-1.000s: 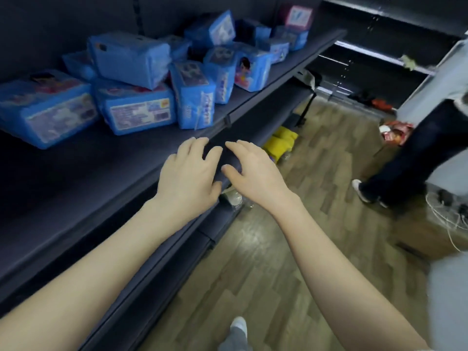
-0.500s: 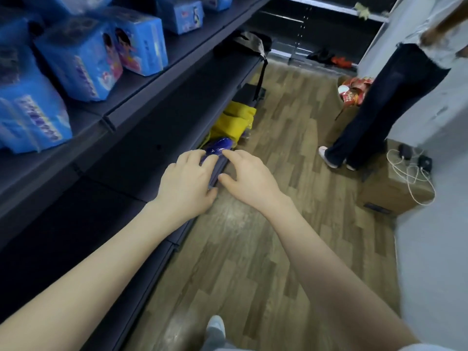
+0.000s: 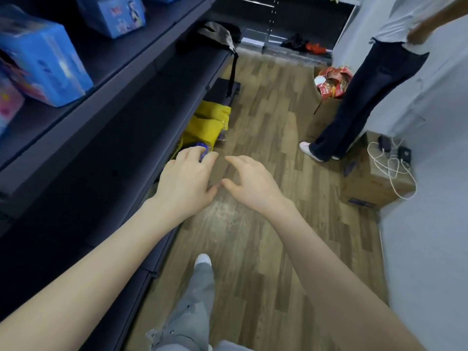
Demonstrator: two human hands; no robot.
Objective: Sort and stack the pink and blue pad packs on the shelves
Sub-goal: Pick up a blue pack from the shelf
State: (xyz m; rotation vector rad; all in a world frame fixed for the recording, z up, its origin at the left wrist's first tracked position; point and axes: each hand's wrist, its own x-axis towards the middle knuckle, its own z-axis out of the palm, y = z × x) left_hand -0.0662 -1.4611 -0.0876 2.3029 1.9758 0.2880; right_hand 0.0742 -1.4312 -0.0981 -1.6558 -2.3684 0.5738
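Reaching low along the shelving, both hands carry nothing: left hand and right hand are loosely spread, fingers slightly curved, readied, I judge, for a pick-up near the floor. A small blue item sits by the left fingertips beside a yellow bag; contact cannot be confirmed. Blue pad packs stand on the upper shelf in glossy printed wrappers; a pink pack adjoins at frame edge — unstacked.
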